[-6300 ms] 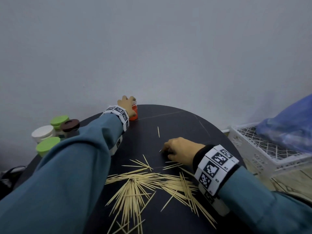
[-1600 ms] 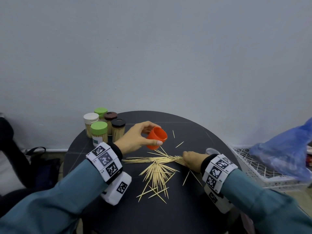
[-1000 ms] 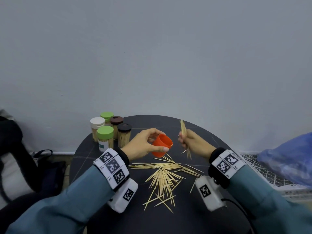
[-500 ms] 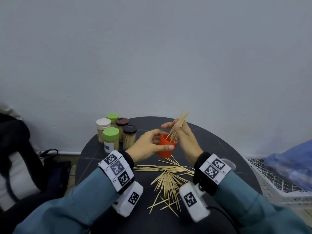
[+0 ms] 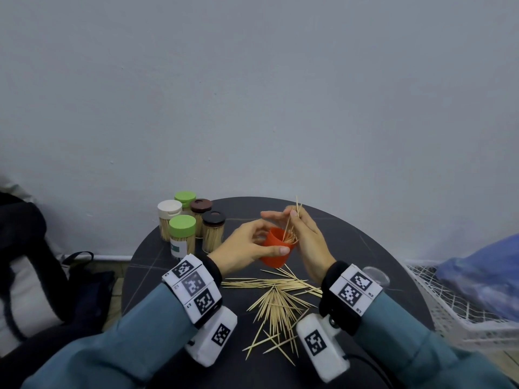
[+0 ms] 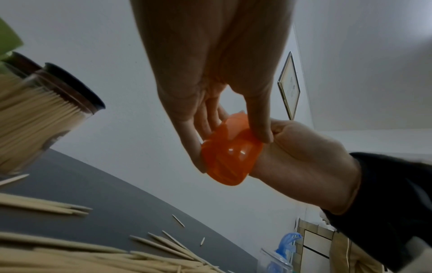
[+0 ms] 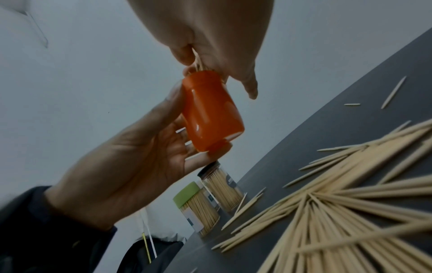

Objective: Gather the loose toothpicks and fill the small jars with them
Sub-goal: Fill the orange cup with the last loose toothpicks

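My left hand holds a small orange jar above the round black table, fingers and thumb curled round its body. The jar is tilted with its mouth toward my right hand. My right hand pinches a small bunch of toothpicks whose lower ends sit in the jar's mouth, while the upper ends stick out above the fingers. A pile of loose toothpicks lies on the table below both hands.
Several capped jars full of toothpicks stand at the table's back left, with green, white and brown lids. A clear lid lies by my right wrist. A white basket with a blue bag sits right of the table.
My right hand lifted a bunch of toothpicks off the table and brought it to the orange jar. The bunch has now slid lower into the jar's mouth.
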A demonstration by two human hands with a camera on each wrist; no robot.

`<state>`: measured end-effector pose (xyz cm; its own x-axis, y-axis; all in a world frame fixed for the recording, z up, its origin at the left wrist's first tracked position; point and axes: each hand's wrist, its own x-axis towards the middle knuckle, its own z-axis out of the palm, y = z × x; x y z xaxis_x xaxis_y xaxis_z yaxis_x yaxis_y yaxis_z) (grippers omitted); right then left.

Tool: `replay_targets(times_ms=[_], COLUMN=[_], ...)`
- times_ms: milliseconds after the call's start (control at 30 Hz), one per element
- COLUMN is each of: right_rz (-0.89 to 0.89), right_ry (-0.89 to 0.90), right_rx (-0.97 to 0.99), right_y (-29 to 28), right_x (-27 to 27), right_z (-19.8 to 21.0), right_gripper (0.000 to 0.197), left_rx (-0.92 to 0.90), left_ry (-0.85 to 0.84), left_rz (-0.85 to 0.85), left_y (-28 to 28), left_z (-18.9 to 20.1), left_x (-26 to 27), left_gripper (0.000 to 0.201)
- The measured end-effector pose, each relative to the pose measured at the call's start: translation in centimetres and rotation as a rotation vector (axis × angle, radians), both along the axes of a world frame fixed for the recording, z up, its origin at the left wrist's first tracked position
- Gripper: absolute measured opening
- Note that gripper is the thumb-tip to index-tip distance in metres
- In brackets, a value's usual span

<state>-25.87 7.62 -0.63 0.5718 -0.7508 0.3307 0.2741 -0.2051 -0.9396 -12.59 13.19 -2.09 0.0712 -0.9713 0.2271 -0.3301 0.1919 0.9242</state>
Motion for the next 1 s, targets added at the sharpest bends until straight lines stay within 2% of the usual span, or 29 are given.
replay_targets(times_ms=[233,500,733,867,933,1000], right_rz=[0.017,0.007,-0.024,-0.082,-0.096,-0.106], right_ry=[0.008,0.15,0.173,0.31,0.478,0.731], right_rx=[-0.034,-0.139,-0.123,-0.159,-0.208,-0.274], right_y=[0.0,-0.3,-0.9,-1.3,-1.8,-2.2], right_x=[0.1,-0.2,-1.3,-3.0,-4.2,-5.7], right_z=[0.3,0.0,0.8,1.1,0.9,0.8], right_gripper=[0.02,0.033,0.035,0.03,0.023,0.019], left_rx=[0.011,-0.003,-0.002,0.008,0.009,0.011], left_ry=[0.006,0.039,0.054,0.037,0.033,0.023], left_rz=[-0.03,0.008,0.036,0.042,0.038,0.031], left_y=[0.3,0.2,-0.1,0.0,0.0,0.1], left_z=[0.2,0.1,0.1,0.3,0.4,0.5], left_x=[-0.1,-0.1,-0.2,-0.1,-0.2,-0.4], left_gripper=[0.04,0.037,0.04,0.044,0.043,0.043])
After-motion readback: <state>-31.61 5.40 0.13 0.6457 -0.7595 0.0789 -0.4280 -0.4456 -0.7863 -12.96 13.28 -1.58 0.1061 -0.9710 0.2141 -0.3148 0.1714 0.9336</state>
